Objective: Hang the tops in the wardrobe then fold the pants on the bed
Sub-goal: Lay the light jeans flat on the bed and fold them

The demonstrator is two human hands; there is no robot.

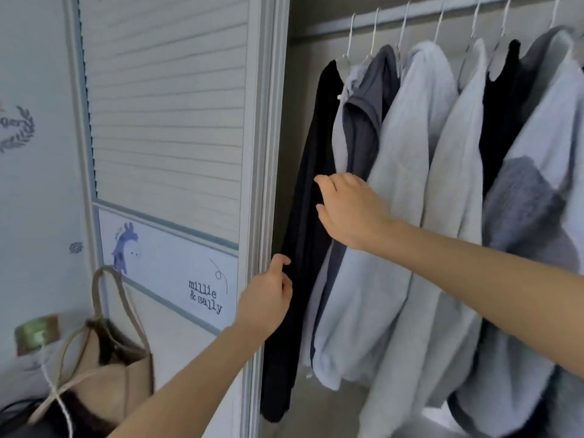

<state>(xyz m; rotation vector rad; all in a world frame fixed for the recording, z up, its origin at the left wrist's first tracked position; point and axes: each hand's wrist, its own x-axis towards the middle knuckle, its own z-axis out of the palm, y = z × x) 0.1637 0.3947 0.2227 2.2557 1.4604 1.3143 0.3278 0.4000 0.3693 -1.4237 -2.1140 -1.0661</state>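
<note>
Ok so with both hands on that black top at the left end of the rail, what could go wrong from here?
1. The left hand pinches the black top low at its edge while the right hand holds it higher up; a downward tug might pull it off its hanger.
2. The top hangs right against the wardrobe door frame, so the fabric could catch there if the door slides.
3. The neighbouring dark grey top hangs tight beside it and may get dragged askew.
</note>
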